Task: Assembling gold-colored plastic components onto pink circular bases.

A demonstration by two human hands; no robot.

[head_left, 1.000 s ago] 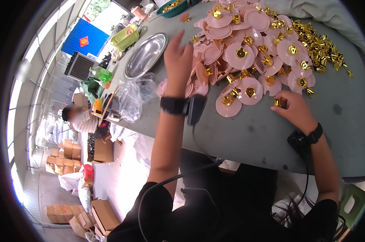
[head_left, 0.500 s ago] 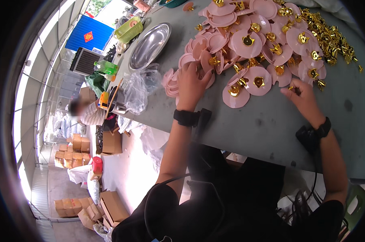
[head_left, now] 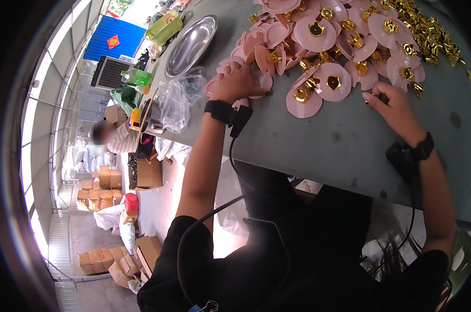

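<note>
My left hand (head_left: 235, 85) reaches over the left edge of the heap of pink discs (head_left: 277, 35), palm down, thumb apart from the fingers. Pink discs lie under and beside it; whether it grips one is hard to see. My right hand (head_left: 394, 104) is closed above the table, with a small gold piece (head_left: 367, 102) showing at its thumb and fingertips. Between the hands lie pink discs (head_left: 333, 96) with gold, crown-like centres (head_left: 301, 95). Loose gold pieces (head_left: 437, 39) form a pile at the far right.
The grey table (head_left: 319, 145) carries an oval metal tray (head_left: 193, 46), crumpled clear plastic (head_left: 175, 109) and a green basket (head_left: 165, 28). A person in a striped top (head_left: 122, 141) sits beyond its left edge. Cardboard boxes (head_left: 103, 200) stand on the floor.
My left hand has shifted left and turned over the pink discs at the heap's edge. My right hand has moved slightly up and right, still closed. The view has shifted a little.
</note>
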